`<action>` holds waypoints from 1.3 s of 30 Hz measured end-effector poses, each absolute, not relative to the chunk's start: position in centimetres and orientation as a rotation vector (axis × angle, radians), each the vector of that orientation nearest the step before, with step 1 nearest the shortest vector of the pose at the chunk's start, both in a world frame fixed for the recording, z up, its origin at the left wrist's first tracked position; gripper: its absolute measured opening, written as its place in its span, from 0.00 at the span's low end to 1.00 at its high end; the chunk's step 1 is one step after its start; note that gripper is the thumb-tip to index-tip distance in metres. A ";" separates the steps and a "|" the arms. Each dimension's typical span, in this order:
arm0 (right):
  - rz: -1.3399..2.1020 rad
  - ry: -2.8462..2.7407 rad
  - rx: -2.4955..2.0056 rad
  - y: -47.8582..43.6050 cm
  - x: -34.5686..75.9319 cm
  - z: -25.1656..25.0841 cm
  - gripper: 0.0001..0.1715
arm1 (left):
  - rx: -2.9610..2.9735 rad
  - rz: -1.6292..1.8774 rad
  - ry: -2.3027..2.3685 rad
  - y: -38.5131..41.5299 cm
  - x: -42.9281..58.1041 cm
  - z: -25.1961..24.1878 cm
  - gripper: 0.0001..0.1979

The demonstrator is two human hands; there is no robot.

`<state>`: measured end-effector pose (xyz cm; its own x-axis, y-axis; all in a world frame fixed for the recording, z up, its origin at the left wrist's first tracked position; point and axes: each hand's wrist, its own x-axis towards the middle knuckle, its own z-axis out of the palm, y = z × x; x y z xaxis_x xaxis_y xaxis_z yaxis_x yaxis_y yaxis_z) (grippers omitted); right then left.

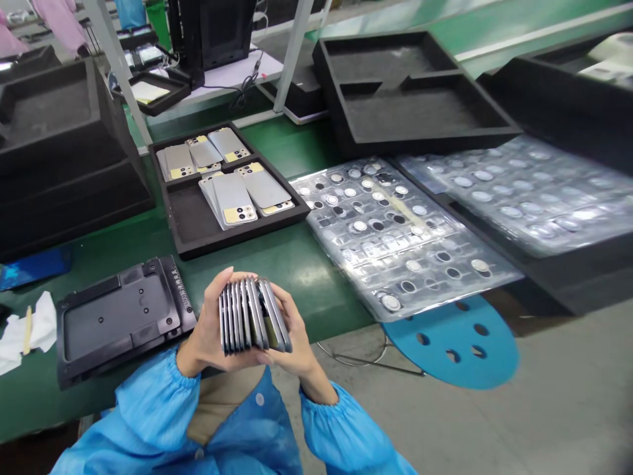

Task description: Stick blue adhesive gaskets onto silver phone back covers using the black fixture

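My left hand and right hand clasp a fanned stack of phone backs upright, above the near edge of the green tabletop; I judge a loose grip could let outer ones slip out

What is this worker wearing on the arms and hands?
Light blue smock sleeves with gathered elastic cuffs cover both arms: left sleeve, right sleeve. The left hand and right hand are ungloved; no rings or watch show.
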<state>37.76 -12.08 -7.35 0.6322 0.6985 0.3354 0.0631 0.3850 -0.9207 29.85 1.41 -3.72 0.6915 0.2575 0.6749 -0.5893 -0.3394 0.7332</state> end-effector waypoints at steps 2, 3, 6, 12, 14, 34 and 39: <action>0.458 -0.814 -1.132 -12.1 37.8 -7.2 0.50 | 1.659 0.914 -0.271 1.4 30.1 -3.7 0.58; 0.455 -0.812 -1.138 -12.1 37.9 -7.2 0.50 | 1.643 0.932 -0.271 1.3 30.2 -3.8 0.58; 0.449 -0.803 -1.164 -12.1 37.9 -7.2 0.52 | 1.616 0.970 -0.270 1.2 30.5 -4.0 0.59; 0.413 -0.803 -1.202 -12.5 37.5 -8.1 0.50 | 1.609 0.972 -0.350 1.1 30.8 -4.3 0.54; 0.401 -0.804 -1.203 -12.5 37.3 -8.3 0.52 | 1.631 0.975 -0.324 1.1 30.7 -4.5 0.54; 0.434 -0.787 -1.219 -12.5 37.2 -7.4 0.54 | 1.625 0.959 -0.288 1.3 30.8 -4.4 0.52; 0.430 -0.787 -1.247 -12.4 37.3 -7.2 0.54 | 1.655 0.958 -0.276 1.3 30.6 -4.5 0.53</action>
